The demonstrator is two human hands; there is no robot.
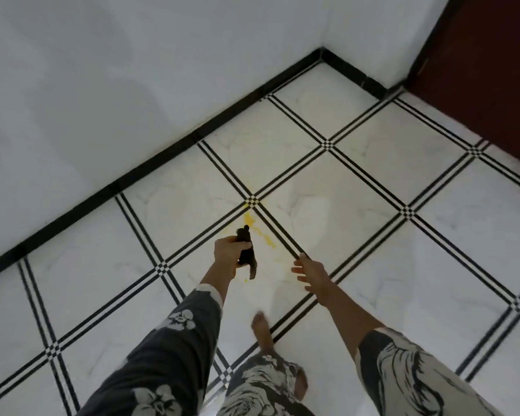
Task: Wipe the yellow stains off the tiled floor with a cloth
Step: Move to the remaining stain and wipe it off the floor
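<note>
We are gripping a dark cloth (247,253) in our left hand (229,250), fingers closed round it, one end hanging down. Our right hand (311,273) is hovering empty, fingers spread wide. The yellow stains (250,220) are lying on the floor (357,211) at 12 o'clock from the cloth, just beside it.

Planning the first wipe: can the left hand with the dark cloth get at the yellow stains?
Probably yes: the left hand holds the dark cloth beside the yellow stains, bare white tiled floor between.
</note>
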